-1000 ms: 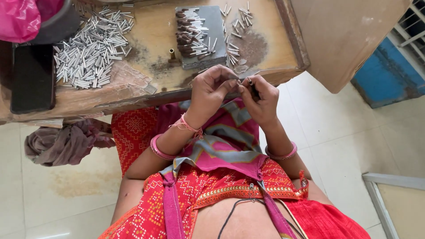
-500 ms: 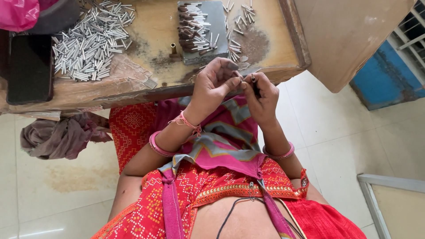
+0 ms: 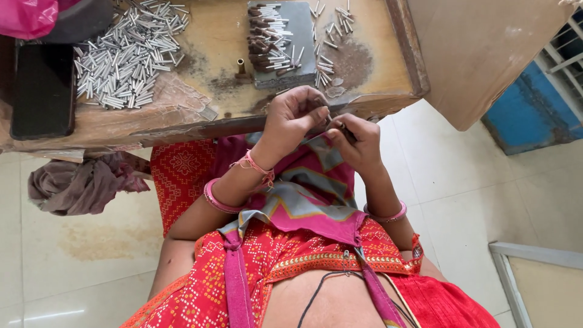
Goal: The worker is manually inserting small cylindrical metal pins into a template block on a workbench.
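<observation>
- The worn wooden table (image 3: 206, 115) stands in front of me, its near edge just past my knuckles.
- A dark flat phone (image 3: 44, 91) lies at its left end.
- A heap of silver metal tubes (image 3: 124, 58) is spread beside the phone.
- A grey block (image 3: 288, 30) holds a row of dark-tipped tubes.
- My left hand (image 3: 291, 118) pinches shut on one end of a small thin piece (image 3: 331, 121), held over my lap.
- My right hand (image 3: 358, 140) grips its other end; the piece is mostly hidden.
</observation>
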